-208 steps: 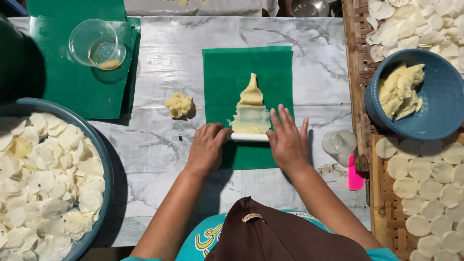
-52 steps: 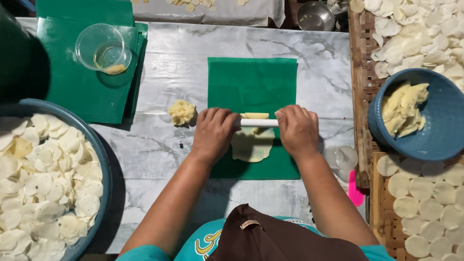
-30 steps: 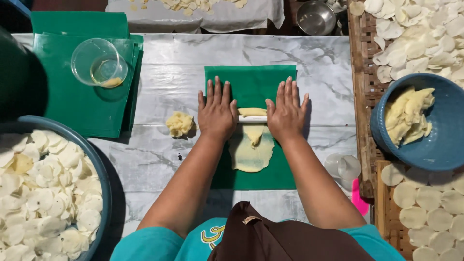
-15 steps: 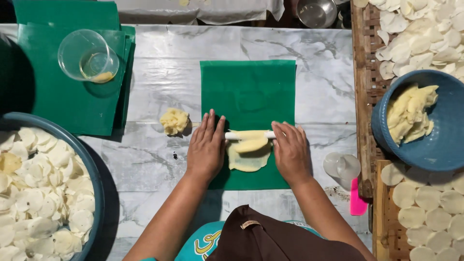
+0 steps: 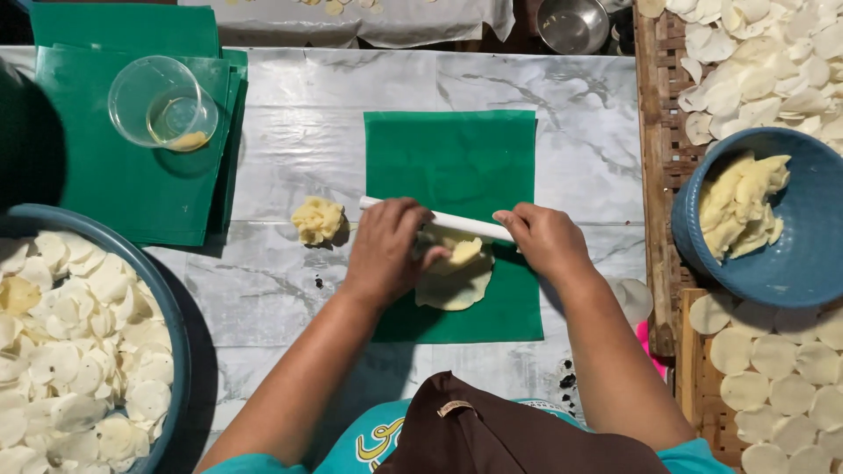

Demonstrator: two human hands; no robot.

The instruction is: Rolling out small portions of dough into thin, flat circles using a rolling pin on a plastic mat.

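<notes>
We see our left hand and right hand, each with its grip closed on a thin white rolling pin lying across a green mat on the marble worktop. Under the pin, near the mat's middle, sits pale yellow dough: a flattened round with one edge folded up. A small dough lump lies just left.

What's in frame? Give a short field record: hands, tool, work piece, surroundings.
left hand: on white roller, fingers curled over it
right hand: on roller's right end
dough: flattened, partly folded, on green sheet
dough lump: left of sheet, on marble table
cup: on stacked green sheets, far left
blue bowl: right, holds dough pieces
</notes>
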